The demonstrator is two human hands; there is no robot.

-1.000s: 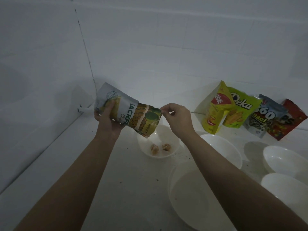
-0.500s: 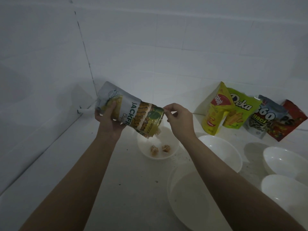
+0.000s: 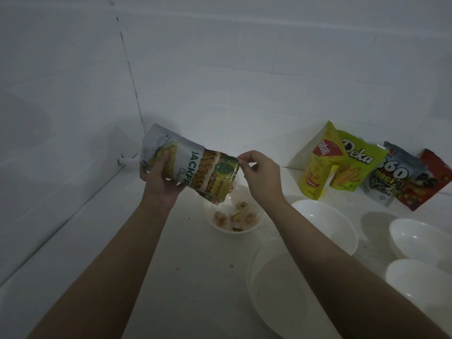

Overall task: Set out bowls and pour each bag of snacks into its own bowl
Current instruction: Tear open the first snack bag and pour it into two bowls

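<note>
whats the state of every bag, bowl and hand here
white-and-yellow jackfruit chip bag: tilted, mouth down over bowl
small white bowl: holds a few chips
four other white bowls: empty
four snack bags at wall: leaning, unpoured
left hand: grips bag
right hand: pinches bag corner

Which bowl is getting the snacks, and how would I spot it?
Start at the tiled corner. Below the tilted jackfruit bag sits a small white bowl, nearest that corner. Unlike the other bowls, it already holds pale brown snack pieces.
</note>
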